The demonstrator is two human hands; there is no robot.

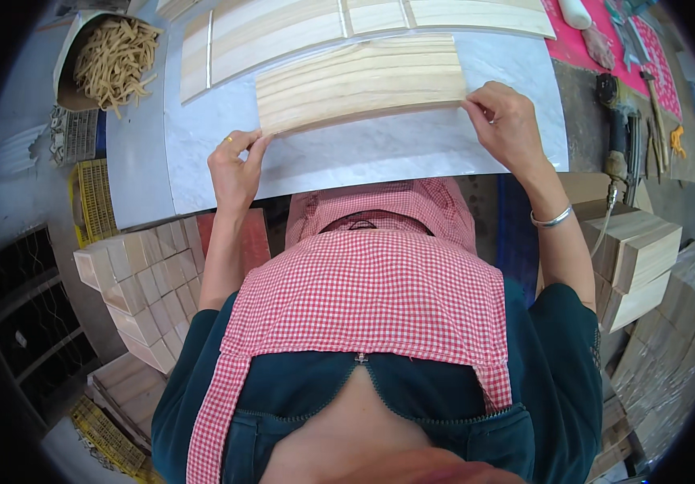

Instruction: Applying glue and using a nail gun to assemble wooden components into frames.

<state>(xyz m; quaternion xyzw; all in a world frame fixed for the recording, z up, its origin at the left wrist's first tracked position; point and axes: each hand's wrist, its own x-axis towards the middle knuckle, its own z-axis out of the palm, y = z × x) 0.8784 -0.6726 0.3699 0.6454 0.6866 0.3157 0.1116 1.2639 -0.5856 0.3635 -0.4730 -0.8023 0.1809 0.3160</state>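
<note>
A pale wooden board (pixel 359 81) with visible grain lies across the marble-patterned tabletop (pixel 363 149). At its near left corner, my left hand (pixel 236 168) pinches the edge between thumb and fingers. My right hand (pixel 507 125) is closed at the near right corner, its curled fingertips gripping the board's edge. Just beyond lies a larger pale wooden panel (pixel 283 42) with narrow grooves running across it. The far edge of the board sits close to that panel; whether they touch I cannot tell.
A container of curly wooden strips (pixel 117 60) stands at the far left. Pink cloth (pixel 646 60) and a pneumatic tool (pixel 617 145) lie at the right. Stacked wooden boxes (pixel 150 282) stand low on the left, and wooden blocks (pixel 638 250) on the right. A yellow crate (pixel 93 202) is beside the table.
</note>
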